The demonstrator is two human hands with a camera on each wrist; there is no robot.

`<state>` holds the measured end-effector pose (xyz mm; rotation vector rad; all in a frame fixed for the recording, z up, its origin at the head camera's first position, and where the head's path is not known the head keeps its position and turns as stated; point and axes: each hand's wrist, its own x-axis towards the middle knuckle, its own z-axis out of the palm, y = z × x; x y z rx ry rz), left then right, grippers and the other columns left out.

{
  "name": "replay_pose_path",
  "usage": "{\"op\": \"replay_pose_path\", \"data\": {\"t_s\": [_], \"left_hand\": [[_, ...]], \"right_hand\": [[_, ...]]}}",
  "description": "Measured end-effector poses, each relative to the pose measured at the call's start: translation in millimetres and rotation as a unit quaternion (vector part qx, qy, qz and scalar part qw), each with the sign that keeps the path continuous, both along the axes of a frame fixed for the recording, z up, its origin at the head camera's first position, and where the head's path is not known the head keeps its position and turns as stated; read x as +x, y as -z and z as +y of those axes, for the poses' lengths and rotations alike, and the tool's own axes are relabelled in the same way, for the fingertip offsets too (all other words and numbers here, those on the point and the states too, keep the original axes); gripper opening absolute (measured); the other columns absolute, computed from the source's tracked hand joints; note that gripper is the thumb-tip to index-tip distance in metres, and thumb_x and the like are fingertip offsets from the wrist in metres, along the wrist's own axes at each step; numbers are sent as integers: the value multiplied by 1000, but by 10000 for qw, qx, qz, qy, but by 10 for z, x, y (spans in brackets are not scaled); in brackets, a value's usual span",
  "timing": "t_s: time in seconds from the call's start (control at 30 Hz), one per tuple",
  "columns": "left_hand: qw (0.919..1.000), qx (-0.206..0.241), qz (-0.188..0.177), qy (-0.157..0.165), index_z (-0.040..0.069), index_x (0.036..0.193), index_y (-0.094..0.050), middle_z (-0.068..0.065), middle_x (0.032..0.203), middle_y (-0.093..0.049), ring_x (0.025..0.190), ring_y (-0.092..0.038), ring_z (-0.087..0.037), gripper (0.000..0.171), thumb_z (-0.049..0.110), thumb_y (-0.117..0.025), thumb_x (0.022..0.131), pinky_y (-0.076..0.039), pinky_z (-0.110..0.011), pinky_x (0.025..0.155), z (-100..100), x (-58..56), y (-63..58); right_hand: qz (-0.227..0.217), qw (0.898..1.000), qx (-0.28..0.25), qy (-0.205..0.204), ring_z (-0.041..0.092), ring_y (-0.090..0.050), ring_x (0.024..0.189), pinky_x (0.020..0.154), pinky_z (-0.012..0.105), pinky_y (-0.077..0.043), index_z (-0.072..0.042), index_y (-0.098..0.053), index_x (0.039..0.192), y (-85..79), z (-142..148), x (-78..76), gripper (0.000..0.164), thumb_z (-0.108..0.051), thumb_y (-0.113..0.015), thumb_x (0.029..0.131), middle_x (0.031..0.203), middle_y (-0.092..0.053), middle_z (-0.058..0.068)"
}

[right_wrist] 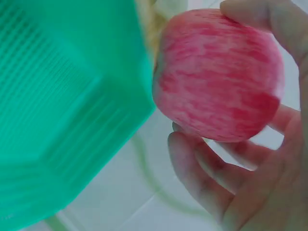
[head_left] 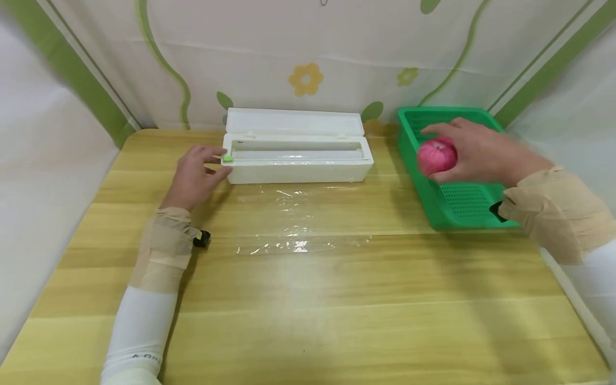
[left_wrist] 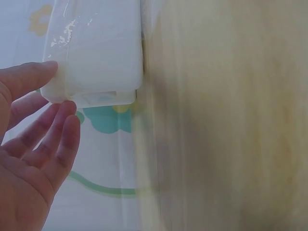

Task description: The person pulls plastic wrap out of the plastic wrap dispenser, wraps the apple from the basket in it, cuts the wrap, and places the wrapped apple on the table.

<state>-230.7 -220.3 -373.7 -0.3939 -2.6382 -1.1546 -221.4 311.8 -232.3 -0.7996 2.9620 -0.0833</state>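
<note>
A white cling film dispenser (head_left: 298,172) stands at the back of the wooden table with its lid (head_left: 293,122) raised and a roll inside. My left hand (head_left: 192,176) holds its left end, thumb on the front and fingers by the green slider (head_left: 228,159). The left wrist view shows the thumb on the dispenser's white wall (left_wrist: 103,53). A clear sheet of film (head_left: 300,219) lies on the table in front of the dispenser. My right hand (head_left: 481,152) grips a red apple (head_left: 435,156) above the left side of a green basket (head_left: 425,200); the right wrist view shows the apple (right_wrist: 219,77) between thumb and fingers.
The green basket stands at the table's back right, its slotted floor (head_left: 467,200) visible. Behind the table hangs a white cloth (head_left: 250,64) with printed flowers and vines. Bare wood (head_left: 308,321) fills the front of the table.
</note>
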Motion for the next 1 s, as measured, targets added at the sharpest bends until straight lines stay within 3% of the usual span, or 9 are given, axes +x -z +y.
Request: {"op": "replay_pose_path", "data": {"t_s": [0.1,0.23,0.4,0.7,1.0], "left_hand": [[10000,43,-1,3,6,126,-56,-12,123,-49,106,-55,-23,43,17,-70,87,-48,-27,78,14,-17,10],[10000,3,-22,10,6,127,-55,-13,123,-49,105,-56,-24,43,18,-69,88,-48,-28,79,23,-15,14],[10000,-39,13,36,6,127,-55,-12,123,-49,106,-55,-26,43,18,-69,88,-48,-27,79,48,-30,5],[10000,1,-32,21,6,126,-56,-10,122,-49,106,-55,-26,42,17,-69,88,-48,-25,78,75,-12,8],[10000,19,22,77,7,126,-56,-8,122,-49,106,-55,-23,43,17,-70,87,-48,-26,77,127,-22,-1]], "right_hand": [[138,9998,-44,-141,29,-46,97,68,39,-48,-17,-44,137,43,-223,66,85,-56,-78,69,116,-42,13],[7,9989,-373,-266,26,-47,97,73,39,-50,-16,-51,129,155,-517,132,79,-57,-78,68,115,-41,9],[-107,9955,-709,-622,20,-49,97,72,33,-50,-19,-50,127,292,-866,206,77,-57,-79,67,116,-41,3],[-332,9842,-1145,-1306,14,-51,94,73,24,-47,-21,-51,127,632,-1427,169,74,-51,-81,67,113,-42,-2],[-500,9746,-1236,-1798,12,-48,96,77,22,-44,-17,-51,125,899,-1766,132,70,-41,-83,68,112,-42,-1]]}}
